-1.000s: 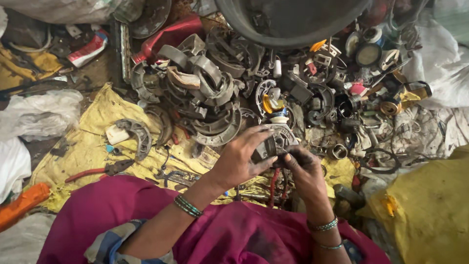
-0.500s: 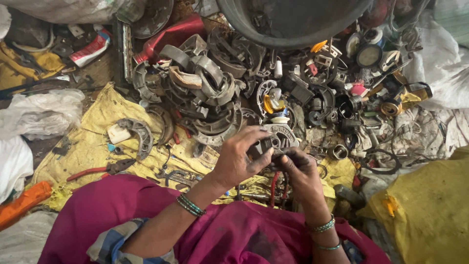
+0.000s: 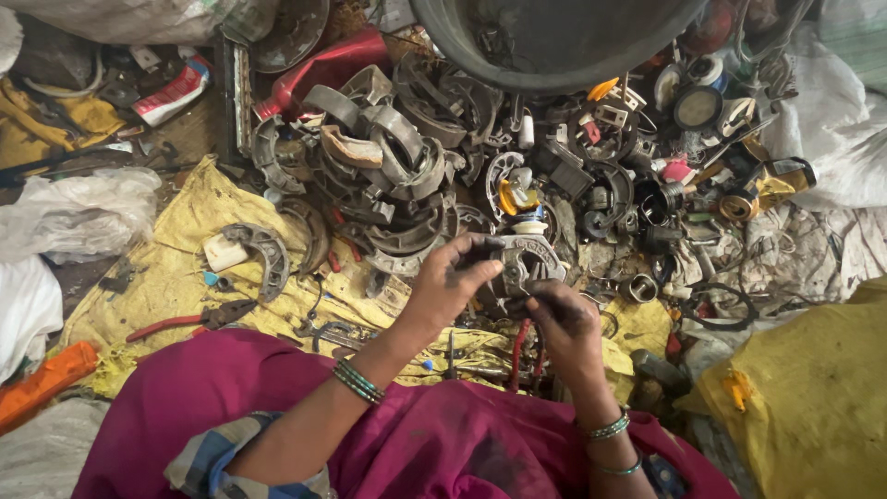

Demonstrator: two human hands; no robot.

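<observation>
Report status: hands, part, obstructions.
Left hand and right hand both grip the grey metal part. Held above the scrap pile. Nothing blocking.

Part [image 3: 522,263] betw. hands: dull grey metal, greasy, matt. Heap of brake shoes [image 3: 388,176] beyond hands: same metal, rusty, rough. Sack cloth [image 3: 176,268] under it: yellow woven plastic, stained. Pliers [image 3: 189,321] left of hands: red glossy grips.

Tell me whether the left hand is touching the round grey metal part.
Touching. The head view shows the left hand with its fingers wrapped over the round grey metal part's edge, no gap visible.
</observation>
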